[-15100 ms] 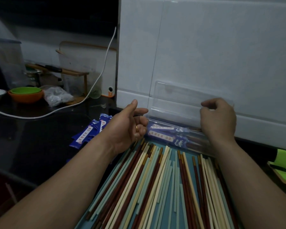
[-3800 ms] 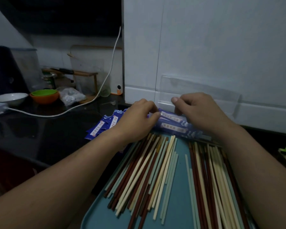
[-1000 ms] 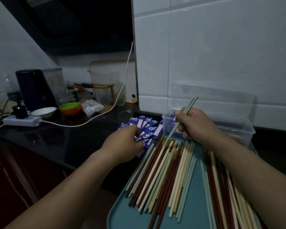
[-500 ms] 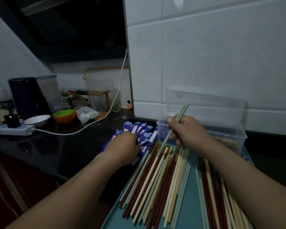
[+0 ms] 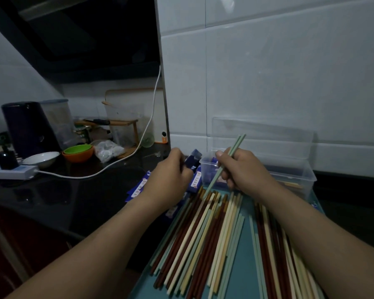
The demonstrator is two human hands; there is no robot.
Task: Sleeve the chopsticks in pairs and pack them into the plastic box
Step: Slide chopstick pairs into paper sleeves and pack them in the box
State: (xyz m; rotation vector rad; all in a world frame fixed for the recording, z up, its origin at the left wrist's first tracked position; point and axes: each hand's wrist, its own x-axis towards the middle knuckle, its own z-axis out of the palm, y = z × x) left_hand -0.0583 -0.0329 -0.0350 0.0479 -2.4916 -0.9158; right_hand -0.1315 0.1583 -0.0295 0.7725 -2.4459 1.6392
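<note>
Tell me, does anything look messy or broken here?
Nothing looks spilled or broken. The blue sleeves lie in an untidy heap on the counter beside the tray, and the chopsticks on the tray are fanned out loosely with their colours mixed.

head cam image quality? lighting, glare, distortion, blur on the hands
Head view: dim and underexposed, counter nearly black; faint glare on the wall tile at top; wide-angle bend in the tile lines; right hand gripping green chopsticks fairly sharp, left hand pinching a blue sleeve slightly soft; clear plastic box low-contrast against the wall.
</note>
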